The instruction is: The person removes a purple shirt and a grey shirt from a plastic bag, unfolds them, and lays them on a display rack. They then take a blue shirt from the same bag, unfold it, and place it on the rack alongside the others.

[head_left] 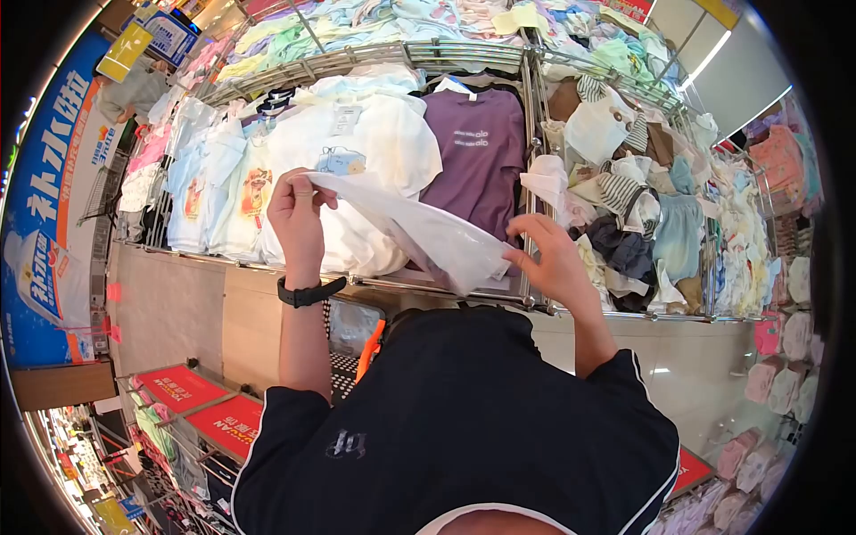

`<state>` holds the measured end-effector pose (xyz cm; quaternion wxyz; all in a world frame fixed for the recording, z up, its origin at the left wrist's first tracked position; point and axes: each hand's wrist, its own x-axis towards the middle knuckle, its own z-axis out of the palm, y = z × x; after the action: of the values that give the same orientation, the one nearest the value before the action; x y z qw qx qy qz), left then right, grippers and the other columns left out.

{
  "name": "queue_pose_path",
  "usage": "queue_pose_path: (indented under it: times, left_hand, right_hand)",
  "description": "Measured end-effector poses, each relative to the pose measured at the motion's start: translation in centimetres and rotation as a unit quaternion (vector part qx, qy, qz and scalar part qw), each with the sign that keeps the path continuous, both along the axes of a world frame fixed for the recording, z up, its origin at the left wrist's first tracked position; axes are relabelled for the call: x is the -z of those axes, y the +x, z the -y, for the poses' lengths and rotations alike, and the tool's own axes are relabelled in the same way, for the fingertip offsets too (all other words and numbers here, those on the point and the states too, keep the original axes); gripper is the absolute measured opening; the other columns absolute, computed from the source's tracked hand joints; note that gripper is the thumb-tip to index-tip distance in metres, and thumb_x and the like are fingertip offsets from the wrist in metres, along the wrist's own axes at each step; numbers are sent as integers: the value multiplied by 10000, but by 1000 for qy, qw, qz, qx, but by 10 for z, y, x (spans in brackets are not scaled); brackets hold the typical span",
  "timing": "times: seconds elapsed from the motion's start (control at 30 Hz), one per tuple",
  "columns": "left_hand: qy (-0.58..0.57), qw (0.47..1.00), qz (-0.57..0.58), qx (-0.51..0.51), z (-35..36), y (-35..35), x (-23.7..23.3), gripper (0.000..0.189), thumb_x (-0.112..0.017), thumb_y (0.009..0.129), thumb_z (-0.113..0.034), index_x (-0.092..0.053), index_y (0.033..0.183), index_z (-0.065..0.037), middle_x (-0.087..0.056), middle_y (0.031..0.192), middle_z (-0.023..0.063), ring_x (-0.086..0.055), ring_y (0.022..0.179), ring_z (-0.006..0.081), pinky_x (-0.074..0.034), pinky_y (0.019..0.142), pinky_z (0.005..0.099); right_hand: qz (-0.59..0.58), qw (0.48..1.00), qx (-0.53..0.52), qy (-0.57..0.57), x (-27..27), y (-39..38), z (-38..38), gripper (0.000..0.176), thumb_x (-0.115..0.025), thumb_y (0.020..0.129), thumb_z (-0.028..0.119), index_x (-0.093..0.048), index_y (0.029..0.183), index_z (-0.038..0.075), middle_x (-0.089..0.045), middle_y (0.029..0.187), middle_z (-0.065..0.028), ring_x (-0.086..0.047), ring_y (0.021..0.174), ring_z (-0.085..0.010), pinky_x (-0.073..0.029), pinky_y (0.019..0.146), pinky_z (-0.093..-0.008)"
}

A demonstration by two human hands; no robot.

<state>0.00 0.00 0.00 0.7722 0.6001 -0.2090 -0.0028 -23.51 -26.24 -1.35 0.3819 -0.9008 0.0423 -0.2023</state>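
A thin, whitish, partly see-through plastic bag [426, 225] is stretched between my two hands above a clothing rack bin. My left hand [299, 214], with a black band on the wrist, pinches its upper left corner. At the lower right end, the thumb and fingers of my right hand [555, 259] grip its edge. Under and behind the bag lies a pile of white T-shirts [388, 134], the top one printed with a blue drawing. To their right is a purple T-shirt [473, 134] with small white lettering. White shirts with orange-brown prints [254, 192] hang over the left side.
Metal rails [401, 283] edge the bin in front of me. Mixed small clothes [624, 196] fill the bin at right. More garments [374, 31] lie behind. A cart with an orange part [370, 349] stands below my left arm. Another person [134, 89] is at far left.
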Motion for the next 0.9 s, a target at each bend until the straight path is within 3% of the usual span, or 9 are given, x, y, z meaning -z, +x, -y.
queue_pose_path:
  times: [0.1,0.2,0.3,0.37,0.47,0.57,0.67,0.87,0.9]
  left_hand:
    - [4,999,13,52,8,-6,0,248,-468,1044,-176,-602,1004,28,-629,884,95,-604,704,145,-504,627,276]
    - [44,997,29,47,12,-22,-10,241,-470,1043,-176,-586,1050,35,-613,1016,120,-627,763,158,-526,653,291]
    - [13,993,17,-115,37,-44,-16,231,-503,1023,-171,-547,1121,34,-559,1150,150,-638,827,175,-558,692,309]
    - [-10,986,22,-164,38,-56,2,255,-544,999,-176,-537,1131,42,-592,1072,146,-641,777,158,-540,634,270]
    - [186,967,-146,93,19,-76,3,265,-588,982,-208,-580,1050,48,-641,906,111,-622,653,123,-494,548,235]
    - [303,929,-154,149,41,-88,-1,287,-622,967,-251,-626,913,32,-641,726,52,-580,552,87,-442,485,216]
    - [280,936,-139,163,51,-89,1,324,-621,968,-254,-641,815,31,-636,668,44,-565,546,69,-431,483,219]
    - [236,953,-141,128,42,-91,23,297,-601,981,-227,-641,805,8,-570,616,-17,-506,548,30,-391,500,206]
    - [240,953,-135,124,39,-93,26,290,-601,981,-221,-633,796,1,-552,610,-26,-484,551,26,-378,503,206]
  right_hand:
    - [79,997,-6,-4,-9,19,-17,204,-718,816,167,-608,887,11,-639,908,-123,-608,826,-319,-469,726,-410]
    - [7,997,-60,55,4,33,-29,246,-717,823,203,-603,869,-9,-631,846,-161,-605,734,-326,-454,652,-414]
    - [-73,989,-93,86,5,48,-26,258,-723,820,200,-593,821,-23,-571,734,-179,-540,642,-286,-415,582,-386]
    - [-71,985,-77,138,-3,47,-30,244,-729,823,155,-576,770,-27,-495,643,-158,-404,552,-211,-365,528,-337]
    - [-76,981,-82,160,-7,47,-33,300,-727,827,154,-517,724,-33,-443,627,-143,-366,559,-193,-358,530,-333]
    - [-36,970,-174,166,6,50,-40,312,-715,849,177,-507,742,-29,-405,622,-133,-362,556,-189,-350,531,-330]
    - [1,959,-212,191,11,50,-45,318,-679,898,204,-510,774,-35,-419,621,-120,-382,569,-163,-348,539,-321]
    - [-53,934,75,346,25,33,-14,209,-628,935,153,-597,817,-17,-541,667,-88,-491,597,-151,-410,566,-328]
    - [-24,951,116,287,25,30,-9,184,-610,939,132,-603,834,-19,-563,704,-94,-517,623,-157,-426,584,-320]
